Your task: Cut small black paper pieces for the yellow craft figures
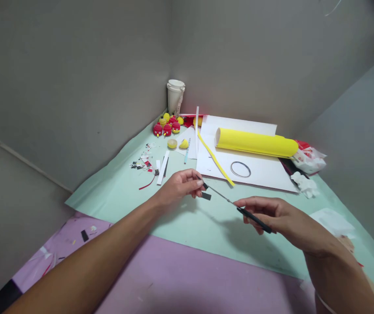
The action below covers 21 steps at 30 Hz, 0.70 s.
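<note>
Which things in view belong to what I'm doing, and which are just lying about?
In use: black-handled scissors, right hand; small black piece, left hand.

Apparently just lying about: white cup, crumpled tissue, plastic bag, yellow roll.

2 arms (104, 253) outstretched; left hand (180, 183) pinching (fingers (187, 173) bent), right hand (283, 213) curled, wrist (317, 244) bent.

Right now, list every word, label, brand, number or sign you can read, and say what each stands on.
No text is readable.
Strap on the white cup: dark marks, too small to read.
Red-and-white bag: printed marks, too blurred to read.
Scissors: no lettering shows.
</note>
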Each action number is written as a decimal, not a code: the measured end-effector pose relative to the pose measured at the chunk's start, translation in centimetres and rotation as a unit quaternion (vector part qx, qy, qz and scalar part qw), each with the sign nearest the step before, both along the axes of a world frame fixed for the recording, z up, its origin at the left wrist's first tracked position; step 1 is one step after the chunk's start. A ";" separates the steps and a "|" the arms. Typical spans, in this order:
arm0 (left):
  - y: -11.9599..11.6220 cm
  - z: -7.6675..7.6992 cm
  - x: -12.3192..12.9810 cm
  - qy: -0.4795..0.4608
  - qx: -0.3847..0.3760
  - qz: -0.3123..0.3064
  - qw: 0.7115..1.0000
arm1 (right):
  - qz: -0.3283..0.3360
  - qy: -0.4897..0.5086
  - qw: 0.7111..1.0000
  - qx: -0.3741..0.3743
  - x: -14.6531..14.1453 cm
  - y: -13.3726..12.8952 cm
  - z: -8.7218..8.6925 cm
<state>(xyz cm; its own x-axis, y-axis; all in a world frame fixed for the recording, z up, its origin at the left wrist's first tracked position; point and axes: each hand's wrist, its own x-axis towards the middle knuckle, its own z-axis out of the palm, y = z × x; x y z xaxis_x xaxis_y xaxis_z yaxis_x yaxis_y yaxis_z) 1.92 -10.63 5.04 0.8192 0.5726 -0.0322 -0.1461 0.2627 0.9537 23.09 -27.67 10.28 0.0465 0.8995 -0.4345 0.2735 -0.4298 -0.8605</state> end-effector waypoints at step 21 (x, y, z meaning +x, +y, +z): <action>0.2 0.3 -0.2 0.069 0.115 -0.012 0.991 | 0.043 -0.069 0.997 -0.011 0.2 -0.3 0.2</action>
<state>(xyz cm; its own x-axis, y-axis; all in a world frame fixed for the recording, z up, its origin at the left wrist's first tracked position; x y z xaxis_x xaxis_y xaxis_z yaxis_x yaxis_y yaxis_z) 1.75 -10.46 5.34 0.8300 0.5576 -0.0149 -0.0072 0.0373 0.9993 23.31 -27.97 10.52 0.0302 0.8931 -0.4488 0.4260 -0.4177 -0.8025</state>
